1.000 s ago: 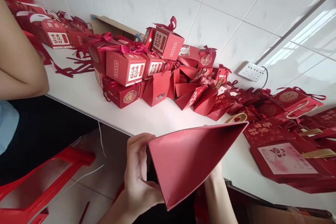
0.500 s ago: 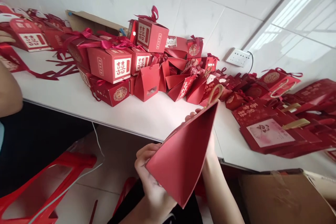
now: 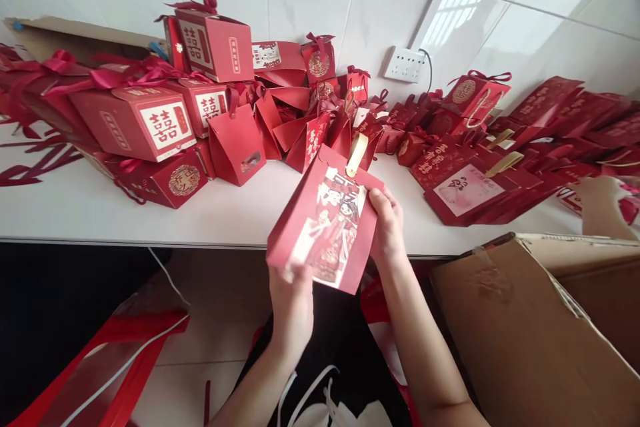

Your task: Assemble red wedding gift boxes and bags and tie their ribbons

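Note:
I hold a red paper gift bag [image 3: 320, 213] with a printed picture of a couple and a gold handle, upright above the table's front edge. My left hand [image 3: 293, 297] grips its bottom edge from below, fingers closed on it. My right hand [image 3: 387, 223] pinches its right side, fingers wrapped on the edge. The picture side faces me.
The white table [image 3: 240, 217] carries a pile of red gift boxes [image 3: 135, 121] with ribbons at left and flat red bags [image 3: 467, 187] at right. A brown carton [image 3: 535, 327] stands at lower right. Another person's hand [image 3: 600, 203] rests at far right. A power strip [image 3: 405, 64] leans on the tiled wall.
The bag was turned from its plain red side to its picture side and raised upright. The view swung right, and the other person's arm at left went out of sight.

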A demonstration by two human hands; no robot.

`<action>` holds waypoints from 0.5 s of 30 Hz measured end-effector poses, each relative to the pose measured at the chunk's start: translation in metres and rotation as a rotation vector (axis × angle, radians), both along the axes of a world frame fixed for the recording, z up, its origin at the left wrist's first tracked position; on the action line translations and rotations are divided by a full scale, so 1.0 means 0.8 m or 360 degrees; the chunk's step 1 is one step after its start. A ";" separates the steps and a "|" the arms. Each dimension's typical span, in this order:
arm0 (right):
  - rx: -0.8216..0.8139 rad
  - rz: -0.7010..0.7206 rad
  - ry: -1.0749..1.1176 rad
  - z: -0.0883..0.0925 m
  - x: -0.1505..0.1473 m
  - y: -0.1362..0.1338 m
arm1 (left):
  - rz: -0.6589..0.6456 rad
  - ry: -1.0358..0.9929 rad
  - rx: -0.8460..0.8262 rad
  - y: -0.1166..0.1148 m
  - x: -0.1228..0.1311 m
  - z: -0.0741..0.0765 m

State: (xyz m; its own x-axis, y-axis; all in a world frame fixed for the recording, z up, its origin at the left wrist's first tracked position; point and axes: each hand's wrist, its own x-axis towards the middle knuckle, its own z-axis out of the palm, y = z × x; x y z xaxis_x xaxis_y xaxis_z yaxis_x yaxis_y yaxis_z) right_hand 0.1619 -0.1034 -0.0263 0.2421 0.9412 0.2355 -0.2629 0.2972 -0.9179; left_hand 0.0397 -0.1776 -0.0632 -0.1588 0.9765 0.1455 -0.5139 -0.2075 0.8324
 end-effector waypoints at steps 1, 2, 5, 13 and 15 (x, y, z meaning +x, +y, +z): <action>0.0019 -0.0085 0.0016 0.005 0.007 -0.004 | -0.0245 -0.0136 -0.0116 0.004 0.000 0.005; 0.0038 -0.0156 0.0008 0.009 0.014 -0.009 | -0.0419 -0.0240 -0.0210 0.007 0.002 0.008; 0.0051 -0.0159 -0.0160 0.019 0.035 -0.031 | -0.0565 -0.0407 -0.0301 0.007 0.016 0.014; -0.0136 -0.0332 -0.0587 0.035 0.073 -0.106 | -0.1134 -0.0506 -0.0583 -0.011 0.057 0.022; -0.0198 -0.0512 -0.0733 0.038 0.078 -0.120 | -0.1267 -0.0498 -0.0684 -0.013 0.063 0.024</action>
State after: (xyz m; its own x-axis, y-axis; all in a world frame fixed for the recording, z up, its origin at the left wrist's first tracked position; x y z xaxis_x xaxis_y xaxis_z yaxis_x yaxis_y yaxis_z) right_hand 0.2240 -0.1997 0.0040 0.4196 0.8644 0.2769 0.2582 0.1788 -0.9494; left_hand 0.0905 -0.1883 -0.0441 0.6037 0.7750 -0.1870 -0.5847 0.5899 0.5570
